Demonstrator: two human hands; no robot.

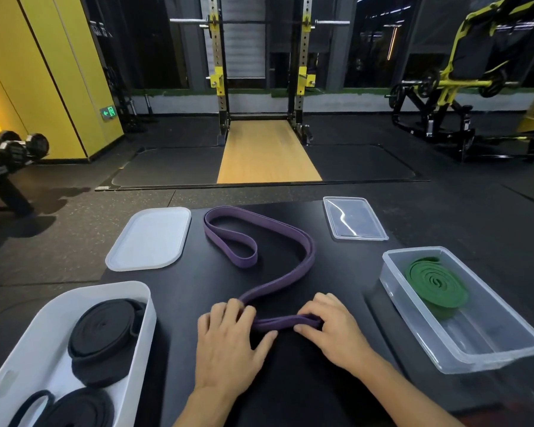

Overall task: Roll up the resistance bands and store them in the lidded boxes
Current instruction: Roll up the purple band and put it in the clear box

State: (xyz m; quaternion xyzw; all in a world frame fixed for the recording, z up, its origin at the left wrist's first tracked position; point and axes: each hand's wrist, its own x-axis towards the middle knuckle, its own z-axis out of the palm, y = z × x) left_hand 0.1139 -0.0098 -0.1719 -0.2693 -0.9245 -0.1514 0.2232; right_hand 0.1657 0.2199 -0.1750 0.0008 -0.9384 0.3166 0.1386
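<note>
A long purple resistance band (293, 241) snakes across the black table (336, 285), looping at the far end. Its near end lies folded flat between my hands. My left hand (228, 343) pinches the band at the left of the fold. My right hand (330, 328) pinches the fold's right end with thumb and fingers. A white box (130, 303) at the near left holds rolled black bands (105, 334). A clear box (463, 343) at the right holds a rolled green band (435, 282).
A white lid (150, 238) lies at the table's far left and a clear lid (353, 218) at its far right. Beyond the table are gym floor mats, a squat rack (261, 72), dumbbells (10, 152) at the left and a yellow machine (463, 87) at the right.
</note>
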